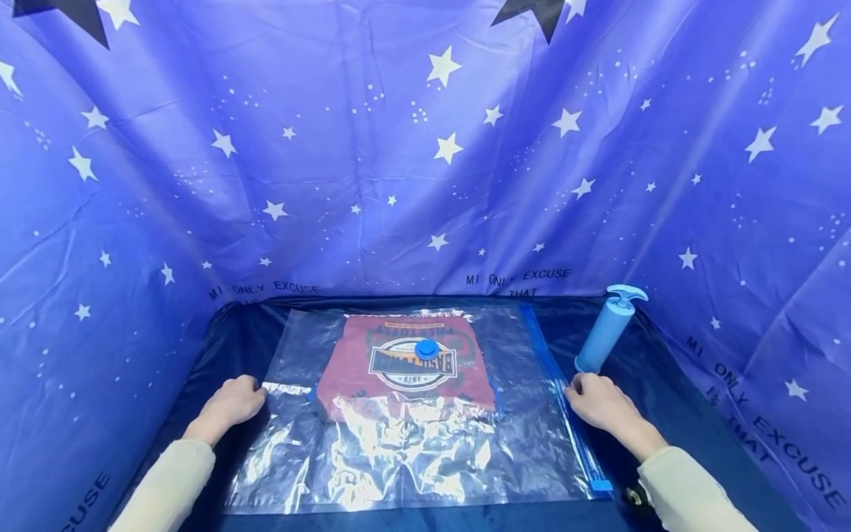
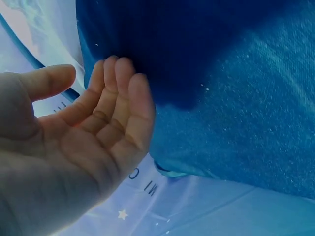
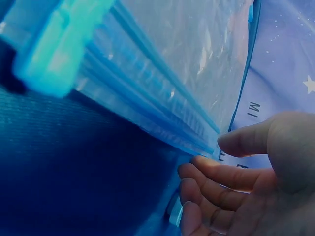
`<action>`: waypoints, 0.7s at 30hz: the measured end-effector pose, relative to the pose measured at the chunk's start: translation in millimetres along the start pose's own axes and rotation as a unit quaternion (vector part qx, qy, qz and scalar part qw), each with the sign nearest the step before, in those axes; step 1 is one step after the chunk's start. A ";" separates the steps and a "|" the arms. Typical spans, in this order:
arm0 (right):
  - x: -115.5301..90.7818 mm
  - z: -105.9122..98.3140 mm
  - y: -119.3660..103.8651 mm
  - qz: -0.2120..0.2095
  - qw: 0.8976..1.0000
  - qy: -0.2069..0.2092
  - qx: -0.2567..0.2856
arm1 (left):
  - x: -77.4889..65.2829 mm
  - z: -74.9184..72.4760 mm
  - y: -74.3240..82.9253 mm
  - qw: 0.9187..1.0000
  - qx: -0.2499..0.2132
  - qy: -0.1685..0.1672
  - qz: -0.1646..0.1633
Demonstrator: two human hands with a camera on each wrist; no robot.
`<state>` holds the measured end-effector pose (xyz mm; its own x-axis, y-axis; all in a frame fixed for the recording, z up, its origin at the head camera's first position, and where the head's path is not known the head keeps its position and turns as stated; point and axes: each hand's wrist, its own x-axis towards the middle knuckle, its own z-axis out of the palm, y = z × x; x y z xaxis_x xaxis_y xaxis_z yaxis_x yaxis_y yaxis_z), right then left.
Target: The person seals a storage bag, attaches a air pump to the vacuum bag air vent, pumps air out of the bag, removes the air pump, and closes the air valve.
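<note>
A clear plastic vacuum storage bag (image 1: 412, 458) lies flat, with a folded red printed garment (image 1: 339, 369) inside and a round blue valve (image 1: 428, 349) over it. My left hand (image 1: 233, 403) is beside the bag's left edge; in the left wrist view its fingers bend loosely around nothing. At the blue zip edge (image 1: 552, 369) rests my right hand (image 1: 601, 403). In the right wrist view its thumb and fingertips meet this edge, with a gap between them. The blue zip slider (image 1: 601, 485) sits at the near right corner.
A blue hand pump (image 1: 608, 329) stands upright just beyond my right hand. Dark blue cloth (image 1: 525, 517) covers the surface. Purple star-patterned curtains (image 1: 372, 148) enclose the back and sides. A small dark object (image 1: 634, 496) lies near my right wrist.
</note>
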<state>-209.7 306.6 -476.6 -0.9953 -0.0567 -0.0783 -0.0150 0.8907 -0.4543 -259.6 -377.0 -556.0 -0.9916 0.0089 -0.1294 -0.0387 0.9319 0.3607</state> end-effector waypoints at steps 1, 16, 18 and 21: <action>-0.4 -0.4 0.9 0.003 1.000 -0.002 0.002 | 0.1 1.0 0.6 1.000 -0.003 0.001 0.005; -6.5 8.2 2.4 0.011 1.000 -0.013 0.006 | -7.9 2.9 3.7 1.000 -0.012 0.016 0.011; -6.6 8.5 2.3 0.010 1.000 -0.013 0.006 | -22.1 -10.7 24.6 1.000 -0.017 0.020 0.006; -6.3 8.9 2.7 0.009 1.000 -0.013 0.007 | -42.7 -30.3 54.8 1.000 -0.020 0.021 -0.002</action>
<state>-202.6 305.4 -485.2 -0.9927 -0.0530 -0.1086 0.0038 0.8848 -0.4660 -223.1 -337.4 -502.7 -0.9956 -0.0101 -0.0928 -0.0463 0.9166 0.3970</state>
